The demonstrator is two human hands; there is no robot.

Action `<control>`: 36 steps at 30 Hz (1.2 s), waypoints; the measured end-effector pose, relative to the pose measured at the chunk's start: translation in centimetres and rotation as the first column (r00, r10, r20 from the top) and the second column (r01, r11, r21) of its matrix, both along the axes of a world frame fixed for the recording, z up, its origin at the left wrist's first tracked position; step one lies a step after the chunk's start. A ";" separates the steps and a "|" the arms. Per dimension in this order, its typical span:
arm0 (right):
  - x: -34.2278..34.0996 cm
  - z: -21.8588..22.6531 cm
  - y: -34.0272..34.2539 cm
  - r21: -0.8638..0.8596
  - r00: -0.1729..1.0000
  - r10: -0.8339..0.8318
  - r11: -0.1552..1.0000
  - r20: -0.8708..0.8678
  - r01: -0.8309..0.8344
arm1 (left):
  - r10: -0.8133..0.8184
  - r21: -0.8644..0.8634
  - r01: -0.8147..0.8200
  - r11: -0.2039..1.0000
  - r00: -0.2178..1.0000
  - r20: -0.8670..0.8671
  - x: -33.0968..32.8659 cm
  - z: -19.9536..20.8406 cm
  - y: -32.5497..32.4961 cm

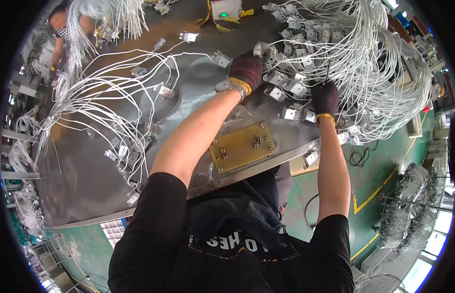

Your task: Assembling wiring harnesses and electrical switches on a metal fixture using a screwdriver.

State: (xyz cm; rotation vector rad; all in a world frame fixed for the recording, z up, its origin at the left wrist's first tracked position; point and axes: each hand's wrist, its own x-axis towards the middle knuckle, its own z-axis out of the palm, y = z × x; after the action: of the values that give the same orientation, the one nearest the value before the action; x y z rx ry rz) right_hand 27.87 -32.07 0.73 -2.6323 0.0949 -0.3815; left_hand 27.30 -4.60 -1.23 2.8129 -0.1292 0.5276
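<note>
Both hands wear dark maroon knitted gloves with yellow cuffs. My left hand (247,71) is stretched forward over the metal table, its fingers closed on a small silvery metal fitting (259,49) at the edge of a heap. Next to that hand, on its left, lies another wired metal fitting (221,59). My right hand (325,99) is curled at the near side of the heap of metal fittings (297,88), among white wires (374,63). What its fingers grip, if anything, is hidden.
A brass-coloured plate (243,146) with studs sits by the table's front edge (208,187). Loose white wires with fittings (105,93) spread across the left side. A box with a green light (225,10) stands at the back. Another person (61,29) is at far left.
</note>
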 end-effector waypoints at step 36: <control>-30.2 -0.4 8.7 0.783 0.512 0.823 0.480 -0.245 -0.396 | 0.241 -0.363 -0.008 0.932 0.760 0.603 -21.1 13.6 34.2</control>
State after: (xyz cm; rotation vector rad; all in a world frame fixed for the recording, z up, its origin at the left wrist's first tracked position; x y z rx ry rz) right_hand -2.29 -23.33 0.35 -1.7584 -0.5096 0.6911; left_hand 6.20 29.62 12.36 2.1975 0.0244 1.3913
